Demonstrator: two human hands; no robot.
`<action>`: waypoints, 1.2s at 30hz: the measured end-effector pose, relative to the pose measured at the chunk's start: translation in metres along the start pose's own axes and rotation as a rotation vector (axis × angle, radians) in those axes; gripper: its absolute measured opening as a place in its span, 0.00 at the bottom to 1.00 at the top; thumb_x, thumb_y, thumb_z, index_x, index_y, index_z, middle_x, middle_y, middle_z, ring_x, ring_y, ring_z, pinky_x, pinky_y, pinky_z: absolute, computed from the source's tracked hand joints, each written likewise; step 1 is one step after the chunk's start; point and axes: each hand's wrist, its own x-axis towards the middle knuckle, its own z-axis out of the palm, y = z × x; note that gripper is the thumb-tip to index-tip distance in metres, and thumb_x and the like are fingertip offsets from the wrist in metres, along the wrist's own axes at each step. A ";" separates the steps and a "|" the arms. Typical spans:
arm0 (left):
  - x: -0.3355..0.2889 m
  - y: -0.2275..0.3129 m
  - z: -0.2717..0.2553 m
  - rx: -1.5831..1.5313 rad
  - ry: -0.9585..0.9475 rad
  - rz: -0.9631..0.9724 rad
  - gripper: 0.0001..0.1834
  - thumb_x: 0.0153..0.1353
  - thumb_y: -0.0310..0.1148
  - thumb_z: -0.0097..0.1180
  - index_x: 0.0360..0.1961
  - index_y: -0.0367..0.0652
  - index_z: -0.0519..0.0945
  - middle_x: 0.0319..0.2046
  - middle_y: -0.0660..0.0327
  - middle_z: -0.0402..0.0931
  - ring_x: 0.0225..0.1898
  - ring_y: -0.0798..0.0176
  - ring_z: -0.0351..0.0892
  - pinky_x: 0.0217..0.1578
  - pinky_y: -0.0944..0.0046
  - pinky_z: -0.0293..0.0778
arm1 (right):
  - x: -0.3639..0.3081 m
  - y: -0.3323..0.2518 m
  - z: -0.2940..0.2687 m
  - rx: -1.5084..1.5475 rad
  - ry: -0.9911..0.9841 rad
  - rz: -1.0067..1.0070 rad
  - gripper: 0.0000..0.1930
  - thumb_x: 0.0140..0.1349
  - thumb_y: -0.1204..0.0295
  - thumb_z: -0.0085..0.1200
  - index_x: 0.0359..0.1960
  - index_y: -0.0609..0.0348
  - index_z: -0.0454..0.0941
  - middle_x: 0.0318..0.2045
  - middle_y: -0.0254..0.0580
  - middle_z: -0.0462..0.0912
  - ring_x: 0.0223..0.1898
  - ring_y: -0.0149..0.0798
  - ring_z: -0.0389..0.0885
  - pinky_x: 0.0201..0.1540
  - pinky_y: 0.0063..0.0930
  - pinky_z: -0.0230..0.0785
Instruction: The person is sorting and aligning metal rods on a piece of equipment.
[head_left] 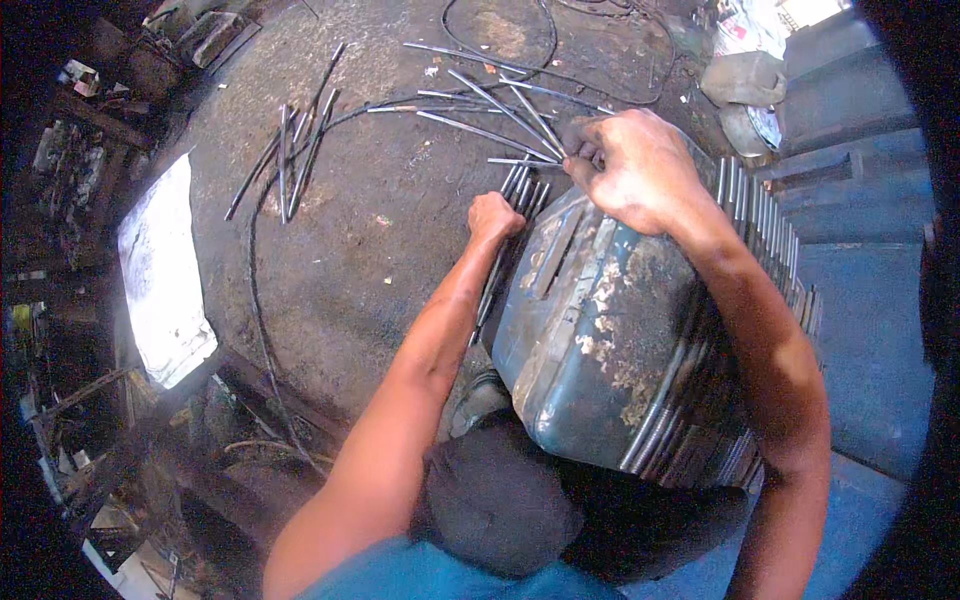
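Our right hand (640,170) is narrowed to a pinch, its thumb and fingers closed on the near ends of several thin metal rods (505,112). The rods lie to the left of that grip and beyond it, out over the dirty floor (380,270), with their gathered ends right at our fingertips. From there they spread like a fan: one points almost straight left, others slant up and left at differing angles, so their long axes cross near the pinch and part farther out.

Our left hand (495,215) is curled into a fist over a bundle of darker rods (487,295). Those stick out just above the fist and run down past the right side of our wrist, their long axis going from upper right to lower left, along the left side of a worn blue box (550,330). We cannot tell how many of them our hidden fingers hold.

More rods (650,430) are packed side by side against the box's right side, beneath our right forearm. A loose group (283,160) lies well apart on the floor at left, mostly pointing away from us.
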 end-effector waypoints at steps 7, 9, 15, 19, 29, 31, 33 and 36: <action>-0.002 0.002 -0.001 -0.029 -0.019 0.022 0.17 0.41 0.33 0.61 0.34 0.36 0.84 0.39 0.42 0.80 0.45 0.46 0.81 0.47 0.54 0.76 | -0.001 0.003 0.000 0.017 0.029 0.012 0.14 0.48 0.61 0.53 0.31 0.57 0.82 0.30 0.58 0.81 0.37 0.60 0.80 0.43 0.49 0.72; 0.002 -0.006 0.000 -0.024 0.001 0.074 0.17 0.41 0.32 0.60 0.34 0.34 0.83 0.39 0.41 0.80 0.45 0.44 0.81 0.47 0.53 0.76 | -0.001 0.001 -0.002 0.034 0.024 0.016 0.14 0.48 0.61 0.53 0.31 0.57 0.82 0.30 0.58 0.81 0.37 0.59 0.80 0.43 0.49 0.72; -0.001 -0.020 0.008 -0.121 -0.006 0.077 0.21 0.41 0.35 0.61 0.36 0.30 0.81 0.39 0.37 0.79 0.45 0.41 0.80 0.48 0.51 0.75 | -0.001 0.002 0.000 0.013 0.036 0.026 0.14 0.48 0.62 0.53 0.31 0.56 0.83 0.30 0.57 0.81 0.37 0.59 0.80 0.43 0.49 0.72; -0.023 -0.024 -0.012 -0.167 -0.001 0.016 0.28 0.44 0.43 0.62 0.38 0.27 0.79 0.41 0.35 0.77 0.46 0.41 0.79 0.47 0.50 0.74 | -0.002 0.003 0.002 0.060 0.067 0.030 0.13 0.47 0.63 0.53 0.30 0.56 0.83 0.30 0.56 0.82 0.37 0.58 0.81 0.43 0.47 0.72; -0.078 -0.118 -0.050 -0.727 -0.150 0.112 0.22 0.52 0.41 0.67 0.40 0.33 0.79 0.29 0.59 0.79 0.29 0.64 0.76 0.33 0.62 0.73 | -0.002 -0.002 -0.004 0.017 0.022 0.008 0.12 0.52 0.63 0.55 0.33 0.57 0.81 0.30 0.51 0.83 0.37 0.55 0.81 0.41 0.44 0.72; -0.083 -0.126 -0.043 -0.784 -0.029 0.149 0.18 0.54 0.41 0.66 0.34 0.35 0.78 0.25 0.62 0.76 0.26 0.67 0.74 0.28 0.64 0.71 | -0.001 0.000 -0.001 0.025 0.023 0.010 0.13 0.52 0.63 0.55 0.34 0.58 0.81 0.30 0.51 0.83 0.37 0.55 0.81 0.41 0.45 0.72; -0.097 -0.122 -0.051 -0.851 0.142 0.017 0.17 0.55 0.41 0.66 0.30 0.39 0.76 0.22 0.64 0.75 0.21 0.70 0.71 0.21 0.67 0.68 | -0.002 0.004 0.002 0.027 0.072 0.011 0.15 0.47 0.61 0.53 0.32 0.57 0.83 0.31 0.57 0.81 0.38 0.59 0.80 0.43 0.48 0.72; -0.123 -0.084 -0.094 -1.040 0.242 0.076 0.14 0.57 0.36 0.65 0.29 0.42 0.71 0.17 0.65 0.71 0.14 0.71 0.68 0.15 0.69 0.64 | -0.004 0.006 -0.001 0.052 0.064 -0.003 0.16 0.47 0.60 0.53 0.32 0.58 0.82 0.31 0.58 0.81 0.38 0.60 0.79 0.43 0.49 0.72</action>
